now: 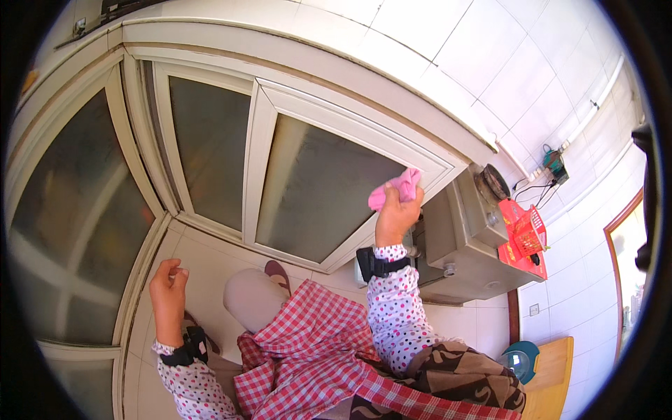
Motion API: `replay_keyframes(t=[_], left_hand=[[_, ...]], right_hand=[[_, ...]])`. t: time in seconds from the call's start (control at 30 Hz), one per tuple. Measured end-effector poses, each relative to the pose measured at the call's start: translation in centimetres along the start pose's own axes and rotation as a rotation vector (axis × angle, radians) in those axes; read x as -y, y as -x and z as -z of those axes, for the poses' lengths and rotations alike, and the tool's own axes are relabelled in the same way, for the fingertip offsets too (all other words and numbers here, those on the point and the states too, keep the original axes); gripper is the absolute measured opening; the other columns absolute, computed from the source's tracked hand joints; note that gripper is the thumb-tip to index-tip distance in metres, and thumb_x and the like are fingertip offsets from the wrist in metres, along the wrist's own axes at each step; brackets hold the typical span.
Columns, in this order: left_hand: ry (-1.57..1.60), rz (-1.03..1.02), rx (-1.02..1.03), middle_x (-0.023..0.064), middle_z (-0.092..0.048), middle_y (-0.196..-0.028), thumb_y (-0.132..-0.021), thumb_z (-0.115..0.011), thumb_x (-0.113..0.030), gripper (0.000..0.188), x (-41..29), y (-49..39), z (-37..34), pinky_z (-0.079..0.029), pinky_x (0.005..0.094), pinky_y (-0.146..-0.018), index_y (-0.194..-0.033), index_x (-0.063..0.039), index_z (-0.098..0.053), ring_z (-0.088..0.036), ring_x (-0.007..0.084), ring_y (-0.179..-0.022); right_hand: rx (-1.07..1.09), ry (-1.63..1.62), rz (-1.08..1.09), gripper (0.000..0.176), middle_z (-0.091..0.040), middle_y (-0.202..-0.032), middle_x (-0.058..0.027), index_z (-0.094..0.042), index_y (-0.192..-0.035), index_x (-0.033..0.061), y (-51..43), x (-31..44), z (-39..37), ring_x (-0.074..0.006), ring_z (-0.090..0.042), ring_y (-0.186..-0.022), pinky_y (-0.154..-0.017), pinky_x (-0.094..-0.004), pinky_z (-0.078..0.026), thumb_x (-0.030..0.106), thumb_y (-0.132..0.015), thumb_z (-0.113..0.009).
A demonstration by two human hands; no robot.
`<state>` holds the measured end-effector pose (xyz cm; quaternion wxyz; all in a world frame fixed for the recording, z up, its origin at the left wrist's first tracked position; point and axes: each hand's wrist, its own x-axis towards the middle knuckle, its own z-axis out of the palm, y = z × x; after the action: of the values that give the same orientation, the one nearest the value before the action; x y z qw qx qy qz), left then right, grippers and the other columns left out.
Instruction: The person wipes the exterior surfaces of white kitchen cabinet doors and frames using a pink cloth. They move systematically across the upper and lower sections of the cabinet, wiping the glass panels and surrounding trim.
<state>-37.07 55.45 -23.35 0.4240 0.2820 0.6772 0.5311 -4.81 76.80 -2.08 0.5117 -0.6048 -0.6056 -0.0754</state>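
A folded pink cloth (395, 190) is gripped in my right hand (397, 216), at the right side of a white-framed sliding cabinet door (336, 189). The cloth lies over the edge between the frosted grey panel and the white frame; whether it presses on them I cannot tell. My left hand (169, 286) hangs over the tiled floor, near the left cabinet door (79, 226). Its fingers are loosely curled and I see nothing in them. Black bands circle both wrists over dotted sleeves. Behind the sliding door's left edge sits another frosted panel (210, 152).
Right of the cabinet stands a metal stove-like unit (462, 247), with a dark pan (493, 181) and a red plastic basket (529, 232) on top. A wooden table (551, 373) carries a blue-rimmed bowl (520, 362). Cables hang from a wall-mounted device (555, 164).
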Motion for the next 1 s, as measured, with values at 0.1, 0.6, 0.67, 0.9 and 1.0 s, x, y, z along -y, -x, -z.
replay_keyframes(t=[0.1, 0.6, 0.67, 0.9, 1.0], left_hand=[[0.005, -0.084, -0.042, 0.0071, -0.065, -0.087, -0.089, -0.066, -0.002, 0.027, -1.4, 1.0, -0.2, -0.046, 0.027, -0.061, -0.116, 0.002, -0.064, -0.055, 0.0121, -0.068], [-0.059, -0.155, -0.109, 0.014, -0.067, -0.09, -0.087, -0.068, -0.003, 0.027, -4.8, 4.8, -0.7, -0.05, 0.0329, -0.06, -0.113, 0.001, -0.065, -0.059, 0.0198, -0.061], [-0.051, -0.132, -0.138, 0.0142, -0.067, -0.091, -0.087, -0.067, -0.003, 0.026, -4.6, 5.0, -0.5, -0.05, 0.0333, -0.06, -0.112, 0.001, -0.065, -0.059, 0.0203, -0.061], [-0.083, -0.181, -0.195, 0.0131, -0.068, -0.085, -0.088, -0.069, -0.005, 0.025, -4.1, 5.4, -0.1, -0.049, 0.0333, -0.06, -0.111, 0.001, -0.066, -0.059, 0.02, -0.062], [-0.064, -0.194, -0.192, 0.0126, -0.068, -0.084, -0.089, -0.068, -0.006, 0.024, -4.0, 5.6, 0.0, -0.049, 0.0334, -0.06, -0.112, 0.002, -0.066, -0.059, 0.0198, -0.063]], right_hand=[[-0.077, -0.111, 0.055, 0.025, -0.063, -0.095, -0.0104, -0.057, -0.103, -0.0006, -0.2, 0.2, 0.5, -0.018, -0.061, -0.086, -0.08, -0.0339, -0.05, 0.006, -0.084, -0.071], [0.232, -0.114, 0.22, 0.025, -0.065, -0.082, -0.0115, -0.056, -0.109, 0.0089, 2.8, 8.3, -6.8, -0.0274, -0.068, -0.072, -0.064, -0.0387, -0.052, 0.007, -0.088, -0.07], [0.409, -0.246, 0.078, 0.022, -0.065, -0.085, -0.0107, -0.054, -0.102, 0.0112, 3.8, 10.3, -8.5, -0.0296, -0.067, -0.071, -0.062, -0.0407, -0.053, 0.007, -0.088, -0.07], [0.358, 0.087, 0.431, 0.025, -0.066, -0.096, -0.014, -0.052, -0.104, 0.0126, 4.6, 13.3, -10.2, -0.0403, -0.066, -0.079, -0.064, -0.0481, -0.053, 0.01, -0.086, -0.068], [0.428, 0.172, 0.494, 0.026, -0.067, -0.096, -0.0128, -0.058, -0.106, 0.0133, 3.4, 12.6, -7.8, -0.0391, -0.066, -0.081, -0.067, -0.0464, -0.053, 0.011, -0.083, -0.071]])
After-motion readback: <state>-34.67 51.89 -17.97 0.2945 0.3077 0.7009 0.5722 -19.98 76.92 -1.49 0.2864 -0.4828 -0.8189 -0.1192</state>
